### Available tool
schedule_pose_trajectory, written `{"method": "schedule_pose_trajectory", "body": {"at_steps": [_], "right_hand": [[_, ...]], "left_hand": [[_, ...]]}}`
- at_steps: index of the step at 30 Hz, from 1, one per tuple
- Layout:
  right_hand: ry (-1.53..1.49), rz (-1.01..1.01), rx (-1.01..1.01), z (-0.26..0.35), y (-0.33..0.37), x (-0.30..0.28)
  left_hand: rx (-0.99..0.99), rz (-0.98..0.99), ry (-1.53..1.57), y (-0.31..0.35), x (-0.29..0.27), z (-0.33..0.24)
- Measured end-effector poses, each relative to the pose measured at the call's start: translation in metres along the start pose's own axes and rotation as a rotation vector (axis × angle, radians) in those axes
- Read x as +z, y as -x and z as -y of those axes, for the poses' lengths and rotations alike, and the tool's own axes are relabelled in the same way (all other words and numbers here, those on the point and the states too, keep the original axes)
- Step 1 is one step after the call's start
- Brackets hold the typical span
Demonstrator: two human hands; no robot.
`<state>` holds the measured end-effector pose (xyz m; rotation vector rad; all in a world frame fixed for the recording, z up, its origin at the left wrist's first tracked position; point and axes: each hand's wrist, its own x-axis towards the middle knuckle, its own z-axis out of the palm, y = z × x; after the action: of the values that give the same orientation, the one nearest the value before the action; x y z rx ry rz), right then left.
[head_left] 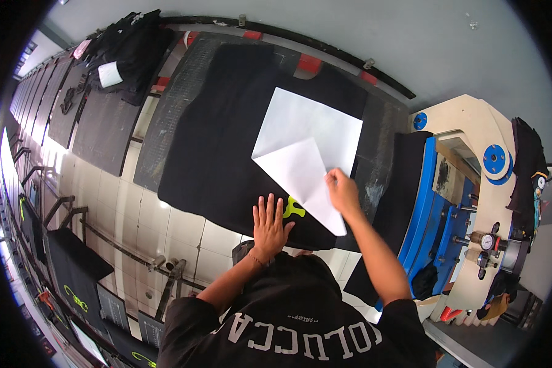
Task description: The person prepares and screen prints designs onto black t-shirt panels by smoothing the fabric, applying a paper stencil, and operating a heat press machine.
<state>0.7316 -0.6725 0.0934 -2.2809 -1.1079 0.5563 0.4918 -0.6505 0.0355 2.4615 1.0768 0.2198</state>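
A black garment (218, 135) lies spread over a dark flat board (152, 162) in front of me. On its right half rests a white paper sheet (313, 119), its near corner folded back over itself. My right hand (342, 190) pinches the edge of the lifted part. Beside the paper's near edge, a neon yellow-green print (294, 210) shows in part on the black cloth; the sheet covers the area beyond it. My left hand (268, 228) lies flat on the garment just left of the print, fingers stretched out and holding nothing.
To the right stands a cream and blue press machine (432, 196) with a round gauge (487, 242). Black garments (126, 52) are piled at the far left, with more boards (107, 132) along that side. Lower left, printed black pieces (76, 270) lie on racks.
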Motion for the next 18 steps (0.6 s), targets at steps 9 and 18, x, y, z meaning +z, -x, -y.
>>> {"method": "schedule_pose_trajectory", "body": {"at_steps": [9, 18], "right_hand": [[0.259, -0.204, -0.099, -0.050, -0.200, -0.075], [0.633, -0.613, -0.124, -0.053, -0.366, -0.154]], "left_hand": [[0.065, 0.102, -0.012, -0.006, -0.007, -0.001], [0.032, 0.222, 0.027, -0.011, -0.007, -0.004]]}}
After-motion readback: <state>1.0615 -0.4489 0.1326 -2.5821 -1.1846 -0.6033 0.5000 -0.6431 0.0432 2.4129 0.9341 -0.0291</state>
